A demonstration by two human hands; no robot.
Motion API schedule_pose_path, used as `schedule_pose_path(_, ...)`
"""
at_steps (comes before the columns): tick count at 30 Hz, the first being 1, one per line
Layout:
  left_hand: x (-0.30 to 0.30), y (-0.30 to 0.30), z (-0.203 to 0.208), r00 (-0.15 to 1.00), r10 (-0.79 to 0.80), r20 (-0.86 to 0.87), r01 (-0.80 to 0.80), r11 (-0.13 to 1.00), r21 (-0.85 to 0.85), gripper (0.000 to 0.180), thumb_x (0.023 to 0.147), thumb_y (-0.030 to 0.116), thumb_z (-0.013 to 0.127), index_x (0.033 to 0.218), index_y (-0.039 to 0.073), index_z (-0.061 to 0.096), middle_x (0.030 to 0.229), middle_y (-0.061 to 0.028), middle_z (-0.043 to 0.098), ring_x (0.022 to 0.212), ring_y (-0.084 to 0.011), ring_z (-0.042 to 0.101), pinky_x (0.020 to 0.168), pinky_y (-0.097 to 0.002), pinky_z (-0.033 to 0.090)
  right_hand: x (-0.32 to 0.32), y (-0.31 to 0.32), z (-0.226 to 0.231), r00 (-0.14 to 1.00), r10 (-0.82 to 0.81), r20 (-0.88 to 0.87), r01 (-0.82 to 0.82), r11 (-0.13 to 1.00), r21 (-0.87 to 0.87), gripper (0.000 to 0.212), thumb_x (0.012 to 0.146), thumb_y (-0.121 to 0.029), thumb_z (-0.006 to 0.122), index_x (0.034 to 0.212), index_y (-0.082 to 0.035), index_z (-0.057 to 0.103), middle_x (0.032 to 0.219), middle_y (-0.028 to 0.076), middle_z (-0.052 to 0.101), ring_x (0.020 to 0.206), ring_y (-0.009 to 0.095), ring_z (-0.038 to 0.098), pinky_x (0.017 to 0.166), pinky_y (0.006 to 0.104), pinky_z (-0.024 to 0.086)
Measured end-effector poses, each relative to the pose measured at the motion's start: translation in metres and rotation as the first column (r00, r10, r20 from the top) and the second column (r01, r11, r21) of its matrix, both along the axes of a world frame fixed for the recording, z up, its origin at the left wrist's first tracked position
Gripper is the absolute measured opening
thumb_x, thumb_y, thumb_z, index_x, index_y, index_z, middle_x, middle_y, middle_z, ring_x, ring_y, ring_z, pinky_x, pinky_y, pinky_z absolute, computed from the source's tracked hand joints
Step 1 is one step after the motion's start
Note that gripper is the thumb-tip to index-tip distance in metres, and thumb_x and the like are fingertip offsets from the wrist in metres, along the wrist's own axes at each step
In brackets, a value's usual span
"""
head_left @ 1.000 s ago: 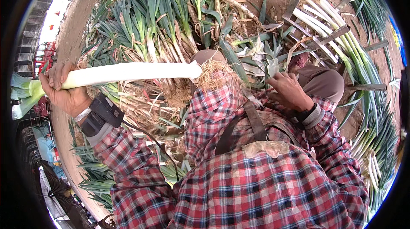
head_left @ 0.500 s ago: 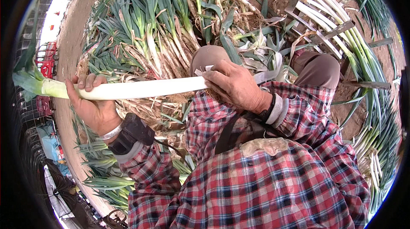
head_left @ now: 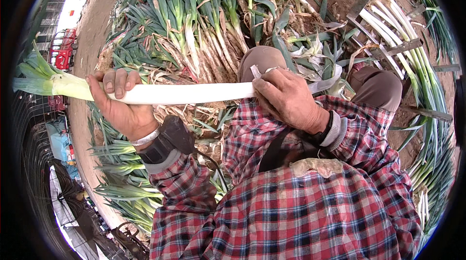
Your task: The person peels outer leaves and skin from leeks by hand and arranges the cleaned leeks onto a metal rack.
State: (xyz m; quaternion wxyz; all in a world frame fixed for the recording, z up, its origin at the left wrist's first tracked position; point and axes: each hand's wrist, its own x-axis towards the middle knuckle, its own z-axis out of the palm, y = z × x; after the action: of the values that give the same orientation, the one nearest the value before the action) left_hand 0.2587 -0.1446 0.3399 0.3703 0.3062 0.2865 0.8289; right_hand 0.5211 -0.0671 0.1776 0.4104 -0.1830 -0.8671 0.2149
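A long leek (head_left: 194, 93) with a clean white shank lies level across my lap, its green leaves pointing left. My left hand (head_left: 124, 105) is wrapped round the shank near where it turns green. At the other end, my right hand (head_left: 291, 97) closes over the root end, so the roots are hidden. A small pale strip of peel (head_left: 256, 72) sticks up beside the right hand's fingers. A black device (head_left: 177, 134) with a cable is strapped at my left wrist.
A heap of untrimmed leeks (head_left: 204, 37) with dry, soiled skins lies ahead. Cleaned leeks (head_left: 407, 41) rest in a metal rack (head_left: 371, 41) at the right. More leeks (head_left: 126, 192) lie at the left. Peeled leaves (head_left: 315, 58) litter the ground past my knees.
In the picture, both hands and the leek sit slightly farther right, as does the whole scene. The grip on the leek looks the same.
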Motion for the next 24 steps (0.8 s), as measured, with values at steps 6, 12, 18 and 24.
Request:
schedule_pose_path(6,0.003,0.005,0.003,0.998,0.032,-0.053,-0.033,0.999,-0.017,0.020,0.102,0.026,0.053,0.097,0.007,0.059,0.064,0.0027,0.046,0.054,-0.0082,0.043,0.055,-0.0277,0.038,-0.003,0.003,-0.002,1.000,-0.004,0.022,0.005,1.000,-0.005,0.018,0.080,-0.017,0.065,0.092,-0.006,0.057,0.084,0.008,0.051,0.075,0.027,0.057,0.064,0.0384,0.048)
schedule_pose_path(12,0.005,0.010,0.005,0.992,0.112,-0.055,-0.117,0.989,-0.095,0.020,0.102,0.022,0.052,0.088,0.008,0.055,0.065,0.0024,0.048,0.056,-0.0083,0.045,0.057,-0.0279,0.040,-0.013,0.003,0.014,0.999,-0.039,-0.035,0.038,0.999,-0.020,0.016,0.080,-0.017,0.063,0.089,-0.006,0.056,0.084,0.009,0.052,0.075,0.028,0.059,0.065,0.0396,0.048)
schedule_pose_path(18,0.013,0.013,0.006,0.990,0.098,-0.101,-0.108,0.989,-0.100,0.020,0.102,0.022,0.052,0.086,0.009,0.053,0.065,0.0029,0.049,0.056,-0.0077,0.046,0.057,-0.0273,0.040,-0.010,0.007,0.012,1.000,0.004,0.031,-0.005,0.998,0.062,0.015,0.079,-0.016,0.059,0.086,-0.004,0.053,0.083,0.011,0.052,0.076,0.028,0.060,0.066,0.0403,0.050)
schedule_pose_path(24,0.026,0.012,0.011,0.986,0.085,-0.140,-0.094,0.994,-0.058,0.017,0.102,0.022,0.052,0.093,0.008,0.055,0.067,0.0031,0.048,0.056,-0.0069,0.043,0.056,-0.0269,0.039,-0.011,0.010,0.014,0.999,-0.028,0.045,0.024,0.997,0.073,0.026,0.073,-0.011,0.070,0.092,-0.003,0.053,0.082,0.009,0.051,0.073,0.028,0.057,0.067,0.0369,0.048)
